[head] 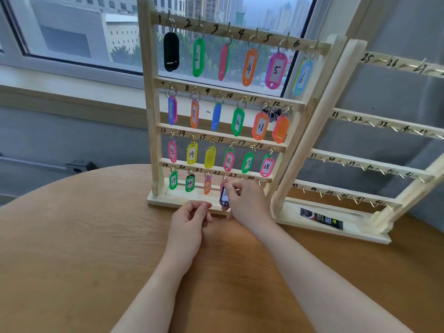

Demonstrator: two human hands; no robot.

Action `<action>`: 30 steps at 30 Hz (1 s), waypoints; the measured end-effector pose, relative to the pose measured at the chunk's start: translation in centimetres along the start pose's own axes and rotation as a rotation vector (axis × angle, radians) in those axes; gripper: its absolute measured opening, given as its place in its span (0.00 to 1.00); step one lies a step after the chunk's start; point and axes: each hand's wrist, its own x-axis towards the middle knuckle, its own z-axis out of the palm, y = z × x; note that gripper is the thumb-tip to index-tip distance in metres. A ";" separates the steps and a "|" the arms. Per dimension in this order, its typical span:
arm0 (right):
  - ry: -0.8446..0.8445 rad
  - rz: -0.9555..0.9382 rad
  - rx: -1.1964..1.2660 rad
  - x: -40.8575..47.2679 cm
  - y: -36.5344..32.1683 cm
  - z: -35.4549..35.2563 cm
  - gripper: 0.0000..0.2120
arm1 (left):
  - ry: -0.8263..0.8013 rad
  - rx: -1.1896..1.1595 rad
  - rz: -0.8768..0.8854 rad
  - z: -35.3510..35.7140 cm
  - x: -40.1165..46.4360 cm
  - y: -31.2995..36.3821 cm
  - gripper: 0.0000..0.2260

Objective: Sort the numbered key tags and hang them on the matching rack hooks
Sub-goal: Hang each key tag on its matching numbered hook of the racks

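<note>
Low centre of frame, the right hand (245,200) pinches a dark tag (224,197) at its hook; better steady the ring on squarely. The left hand (192,216) curls loosely, holding nothing.

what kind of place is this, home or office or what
Probably an office or study room high in a city building. A round wooden table stands against a large window that looks onto tower blocks, and two numbered wooden key racks stand on it.

Nos. 1–24 on left rack (153,97), 25–47 on right rack (314,131)
</note>
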 end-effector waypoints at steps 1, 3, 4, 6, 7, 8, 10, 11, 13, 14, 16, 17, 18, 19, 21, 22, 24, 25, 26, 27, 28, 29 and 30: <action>-0.008 0.005 0.003 -0.1 0.1 -0.2 0.19 | 0.000 -0.002 -0.003 0.0 0.0 0.1 0.07; -0.058 0.025 -0.021 -0.7 0.5 -0.8 0.18 | -0.005 0.005 -0.011 0.0 0.1 0.2 0.07; -0.089 0.036 -0.050 -1.1 0.7 -1.2 0.17 | -0.009 0.014 -0.009 -0.1 0.1 0.3 0.07; -0.124 0.055 -0.102 -2.3 1.4 -2.1 0.15 | -0.025 0.050 0.001 -0.2 -0.1 0.4 0.07; -0.129 0.060 -0.120 -3.1 1.9 -2.8 0.15 | -0.036 0.075 0.008 -0.1 -0.3 0.4 0.07; -0.134 0.063 -0.134 -3.9 2.2 -3.6 0.15 | -0.049 0.106 0.018 -0.1 -0.6 0.5 0.07; -0.157 0.064 -0.180 -5.6 2.8 -5.5 0.14 | -0.089 0.201 0.041 0.1 -1.2 0.9 0.07; -0.171 0.065 -0.209 -6.5 3.1 -6.5 0.13 | -0.111 0.264 0.056 0.2 -1.4 1.2 0.07; -0.203 0.084 -0.254 -8.3 3.7 -8.4 0.13 | -0.150 0.405 0.076 0.6 -1.8 1.5 0.07; -0.220 0.101 -0.271 -9.4 4.1 -9.5 0.13 | -0.180 0.472 0.080 0.8 -2.1 1.6 0.07; -0.262 0.138 -0.289 -11.7 5.1 -11.4 0.12 | -0.267 0.599 0.094 1.4 -3.4 1.7 0.07; -0.282 0.154 -0.293 -12.9 5.6 -12.3 0.11 | -0.307 0.659 0.106 1.8 -4.3 1.7 0.07; -0.292 0.166 -0.290 -14.1 6.0 -13.1 0.11 | -0.338 0.706 0.120 2.1 -5.4 1.9 0.07; -0.293 0.179 -0.280 -15.2 6.5 -13.8 0.11 | -0.367 0.739 0.132 2.5 -6.4 2.1 0.07; -0.292 0.205 -0.265 -17.5 7.3 -14.8 0.12 | -0.432 0.782 0.154 3.1 -8.6 2.7 0.08; -0.300 0.215 -0.267 -18.6 7.8 -15.1 0.12 | -0.467 0.791 0.158 3.5 -9.8 3.0 0.08; -0.326 0.238 -0.290 -20.7 8.9 -15.2 0.12 | -0.538 0.801 0.156 4.3 -12.1 3.7 0.08; -0.339 0.252 -0.307 -21.7 9.3 -15.1 0.12 | -0.570 0.811 0.160 4.7 -13.3 3.9 0.08; -0.350 0.265 -0.325 -22.5 9.6 -14.9 0.12 | -0.600 0.830 0.170 5.2 -14.4 3.9 0.08; -0.360 0.276 -0.348 -23.1 9.7 -14.6 0.12 | -0.630 0.859 0.184 5.6 -15.4 3.8 0.07; -0.372 0.282 -0.381 -23.7 9.7 -14.3 0.13 | -0.660 0.894 0.192 6.1 -16.4 3.7 0.07; -0.387 0.284 -0.429 -24.2 9.5 -14.0 0.14 | -0.690 0.933 0.191 6.5 -17.3 3.4 0.06; -0.396 0.281 -0.487 -24.6 9.3 -13.7 0.15 | -0.719 0.972 0.185 6.9 -18.1 3.1 0.05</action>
